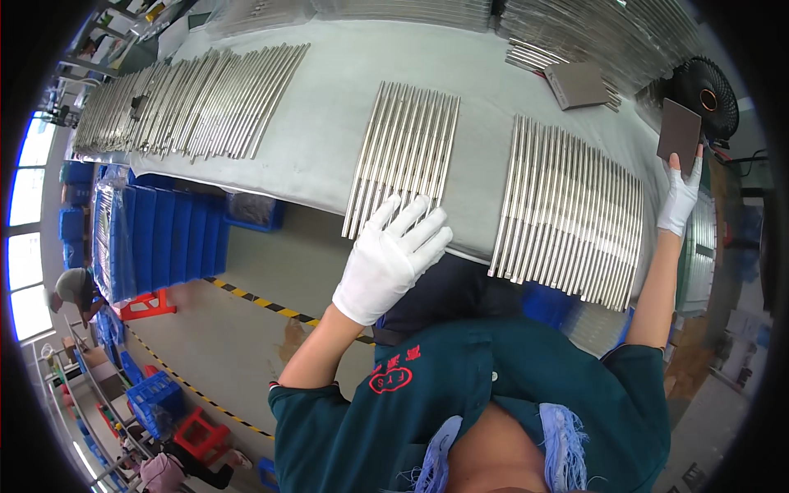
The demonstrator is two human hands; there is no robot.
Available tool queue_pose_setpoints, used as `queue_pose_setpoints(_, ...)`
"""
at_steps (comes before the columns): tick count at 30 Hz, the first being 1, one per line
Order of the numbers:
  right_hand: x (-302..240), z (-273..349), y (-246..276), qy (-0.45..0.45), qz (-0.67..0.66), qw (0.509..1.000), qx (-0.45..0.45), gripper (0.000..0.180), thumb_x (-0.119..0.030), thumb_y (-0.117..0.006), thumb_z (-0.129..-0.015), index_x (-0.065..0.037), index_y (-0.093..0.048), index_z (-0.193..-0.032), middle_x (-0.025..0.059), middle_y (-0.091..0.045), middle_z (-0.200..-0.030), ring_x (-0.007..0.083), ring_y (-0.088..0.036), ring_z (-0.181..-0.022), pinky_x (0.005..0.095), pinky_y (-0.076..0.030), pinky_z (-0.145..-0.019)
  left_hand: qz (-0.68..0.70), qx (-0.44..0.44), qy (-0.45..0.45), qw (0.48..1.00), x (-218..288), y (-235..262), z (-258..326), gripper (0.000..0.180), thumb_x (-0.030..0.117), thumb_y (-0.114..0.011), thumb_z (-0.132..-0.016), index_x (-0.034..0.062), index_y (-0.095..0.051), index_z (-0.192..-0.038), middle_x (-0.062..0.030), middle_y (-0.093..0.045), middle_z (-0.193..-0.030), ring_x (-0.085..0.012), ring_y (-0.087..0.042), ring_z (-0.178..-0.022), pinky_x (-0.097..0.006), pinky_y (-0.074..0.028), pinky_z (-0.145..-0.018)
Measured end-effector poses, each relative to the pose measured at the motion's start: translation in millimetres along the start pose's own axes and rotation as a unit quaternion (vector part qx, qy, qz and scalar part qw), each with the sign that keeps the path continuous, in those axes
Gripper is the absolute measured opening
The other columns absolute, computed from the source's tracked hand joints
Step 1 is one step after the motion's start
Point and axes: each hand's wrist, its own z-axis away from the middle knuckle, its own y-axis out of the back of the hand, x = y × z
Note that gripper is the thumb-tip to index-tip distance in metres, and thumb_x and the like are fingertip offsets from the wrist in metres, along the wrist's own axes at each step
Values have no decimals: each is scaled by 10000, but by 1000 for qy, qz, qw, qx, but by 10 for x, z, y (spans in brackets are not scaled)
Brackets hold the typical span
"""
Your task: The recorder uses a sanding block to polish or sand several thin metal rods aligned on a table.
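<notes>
Beside rods (404, 152), bare table edge (312, 185)

Grey concrete floor (271, 271) with hazard-striped tape (263, 302), stacked blue bins (164, 234), bright windows (25, 189)

Both hands wear white knitted cloth gloves, matt and soft: the left hand (393, 259) at the frame's centre, the right hand (680, 197) at the right edge. The rods (403, 156) in rows look like polished metal, glossy and smooth, catching light in streaks. The pad (679, 134) in the right grip is brown, matt and rough-looking. The desk (329, 123) has a dull grey covering, faintly creased. The crates (164, 238) at left are shiny blue plastic.
</notes>
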Motion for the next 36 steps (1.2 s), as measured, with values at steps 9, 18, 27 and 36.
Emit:
queue_pose_setpoints(9,202,118,-39,60,91,994,3,719,-172,-729,-953,-152,-370,-1576,96,-505,-1493,176,-522,-1285,301,-390,-1107,-33,-101,102,989,26,192,-123,766,408,-866,-637,105,-597,-1286,-144,-560,-1343,-347,-486,-1317,-589,-320,-1120)
queue_pose_setpoints(18,159,151,-139,74,94,993,5,708,-155,-736,-945,-126,-393,-1563,91,-476,-1520,176,-517,-1295,300,-389,-1108,28,-152,22,988,282,60,-272,848,473,-858,-648,105,-564,-1353,-167,-548,-1395,-349,-471,-1367,-644,-279,-1129)
queue_pose_setpoints(27,241,122,-104,60,81,995,5,715,-194,-746,-940,-100,-396,-1556,94,-460,-1531,189,-511,-1316,304,-387,-1114,-5,-143,69,987,200,110,-166,933,457,-878,-612,105,-525,-1400,-182,-519,-1441,-360,-476,-1370,-662,-270,-1128)
queue_pose_setpoints(36,261,118,-102,62,94,994,6,706,-219,-744,-943,-121,-406,-1555,106,-465,-1528,195,-512,-1320,306,-390,-1114,-62,-134,100,984,139,189,-97,947,493,-863,-611,100,-534,-1407,-175,-531,-1427,-379,-467,-1361,-670,-251,-1132)
